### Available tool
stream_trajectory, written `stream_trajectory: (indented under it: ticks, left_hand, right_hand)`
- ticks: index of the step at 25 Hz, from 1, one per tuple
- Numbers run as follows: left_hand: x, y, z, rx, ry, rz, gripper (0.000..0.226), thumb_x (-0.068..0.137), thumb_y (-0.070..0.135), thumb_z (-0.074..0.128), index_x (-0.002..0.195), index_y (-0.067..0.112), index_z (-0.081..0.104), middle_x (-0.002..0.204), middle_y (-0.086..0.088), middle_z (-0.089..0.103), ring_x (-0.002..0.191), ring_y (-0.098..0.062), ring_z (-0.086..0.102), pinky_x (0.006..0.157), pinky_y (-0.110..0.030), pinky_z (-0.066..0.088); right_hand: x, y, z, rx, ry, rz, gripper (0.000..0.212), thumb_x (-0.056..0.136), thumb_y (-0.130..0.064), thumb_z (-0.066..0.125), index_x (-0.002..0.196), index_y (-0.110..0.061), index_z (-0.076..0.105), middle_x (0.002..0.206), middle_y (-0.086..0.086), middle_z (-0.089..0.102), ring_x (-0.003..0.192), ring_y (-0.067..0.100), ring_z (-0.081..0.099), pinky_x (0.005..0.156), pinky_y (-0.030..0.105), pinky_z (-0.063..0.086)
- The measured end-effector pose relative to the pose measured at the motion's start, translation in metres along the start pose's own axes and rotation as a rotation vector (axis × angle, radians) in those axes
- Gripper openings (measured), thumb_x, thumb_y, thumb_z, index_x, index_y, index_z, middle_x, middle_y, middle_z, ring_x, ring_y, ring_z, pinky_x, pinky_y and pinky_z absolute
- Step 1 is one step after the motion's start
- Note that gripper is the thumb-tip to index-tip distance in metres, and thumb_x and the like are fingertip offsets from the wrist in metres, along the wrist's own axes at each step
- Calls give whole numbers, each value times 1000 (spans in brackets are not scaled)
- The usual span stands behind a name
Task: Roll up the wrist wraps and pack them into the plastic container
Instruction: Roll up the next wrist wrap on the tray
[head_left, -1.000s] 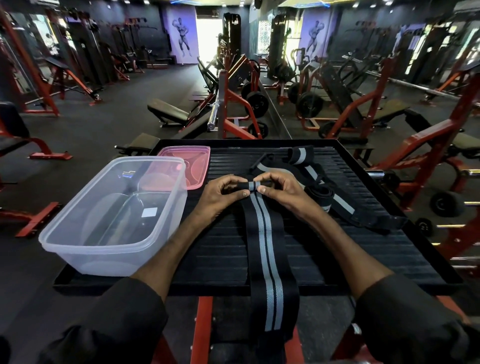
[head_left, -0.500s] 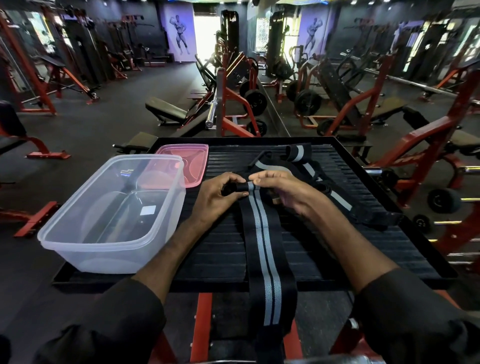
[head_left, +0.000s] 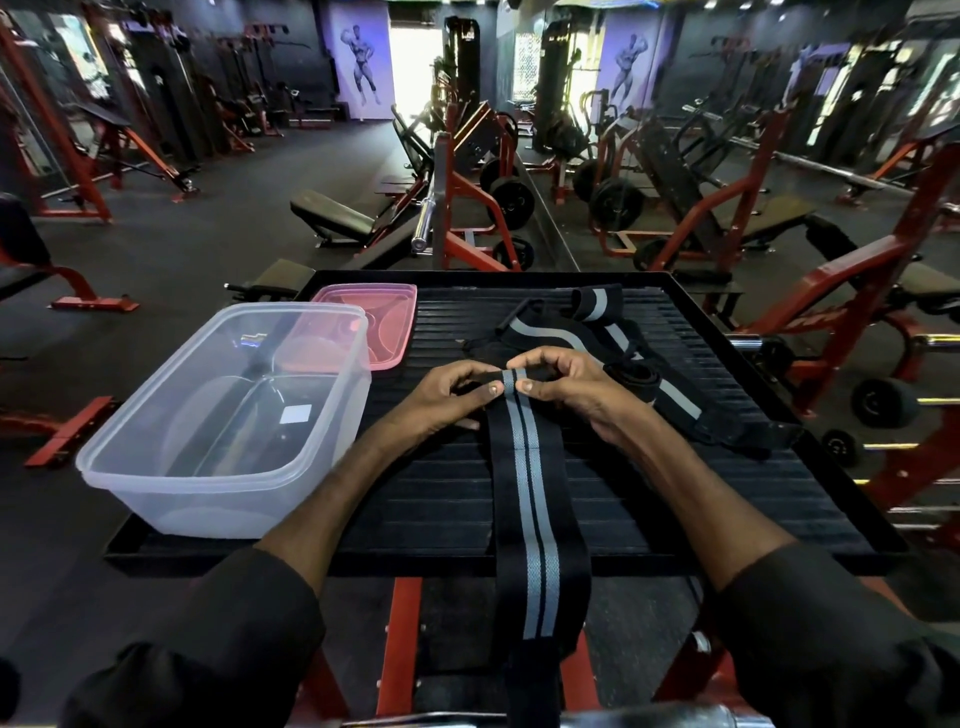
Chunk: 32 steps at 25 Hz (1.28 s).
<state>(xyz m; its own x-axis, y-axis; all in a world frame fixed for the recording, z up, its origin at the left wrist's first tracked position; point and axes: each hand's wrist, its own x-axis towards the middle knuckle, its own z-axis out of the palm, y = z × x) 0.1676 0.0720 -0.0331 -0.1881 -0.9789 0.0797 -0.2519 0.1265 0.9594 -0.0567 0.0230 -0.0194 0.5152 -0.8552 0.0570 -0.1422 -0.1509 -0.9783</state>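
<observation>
My left hand (head_left: 447, 400) and right hand (head_left: 576, 389) pinch the far end of the striped wrist wrap (head_left: 530, 493) on the ribbed black platform (head_left: 675, 493), its length running straight back toward me over the near edge, the plastic container (head_left: 208, 504) at my left.

I see the container (head_left: 208, 501) left on the platform (head_left: 701, 499), lid (head_left: 387, 317) behind it, one wrap (head_left: 527, 493) centred (overhanging the near edge), more wraps (head_left: 566, 332) behind-right.
</observation>
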Motion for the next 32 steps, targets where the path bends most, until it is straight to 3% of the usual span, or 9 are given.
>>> stream_trajectory:
  ticks: [5,10,14,17,20,23,26,29,32]
  left_hand:
    - [-2,1,-1,86,45,49,38,81,13,82,116,18,69,114,-1,69,103,-9,68,86,-37,62]
    - [-2,-2,1,300,167,225,42,72,18,90,107,27,69,105,15,69,100,10,62,92,-7,44]
    - [-4,-6,3,339,194,313,42,70,16,90,106,23,70,103,10,71,101,-4,67,95,-16,48]
    - [-4,-4,2,299,174,280,40,74,13,88,108,21,69,105,8,71,100,-4,67,92,-17,51]
    - [-5,2,3,85,-4,20,35,84,8,79,114,21,66,109,5,67,101,-9,66,89,-35,61]
    - [-7,3,2,3,-70,-91,28,91,19,73,118,19,67,121,3,65,113,-15,66,96,-43,58]
    - [-10,5,2,-15,-59,-82,32,91,23,74,121,16,68,126,-1,65,116,-18,67,95,-41,59]
    - [-10,5,3,83,-19,3,38,81,16,83,117,16,70,114,1,69,104,-14,69,90,-43,61]
    - [-9,4,4,180,44,87,43,75,20,88,114,19,71,109,4,73,103,-13,69,93,-38,57]
  right_hand:
    - [0,-1,0,-5,-36,34,35,81,2,77,111,-15,75,103,-1,75,102,16,68,99,37,52]
    - [1,-13,3,312,-21,175,26,91,-6,68,117,-12,72,105,5,77,95,16,71,79,26,56]
    - [2,-2,2,5,-46,229,29,92,-38,71,116,-22,74,106,-3,74,95,15,62,80,29,48]
    - [-3,-1,1,-75,-63,168,27,96,-43,66,116,-25,73,115,3,75,99,16,61,80,28,48]
    - [-8,-4,1,-83,-43,113,21,96,-36,68,115,-28,74,113,-4,75,106,13,62,84,31,47]
    - [-9,-4,0,-80,-67,73,23,95,-29,71,117,-25,73,103,-7,74,94,4,63,79,27,46]
    - [-11,-3,-2,-64,-81,38,27,92,-17,74,118,-19,73,97,-9,74,85,0,64,76,24,49]
    - [-10,-4,-2,-17,-88,74,31,85,-4,77,113,-17,75,104,-4,76,96,11,69,91,33,53]
    - [-9,-11,-1,223,-93,157,29,88,-1,71,113,-14,74,109,6,77,100,19,71,92,35,56]
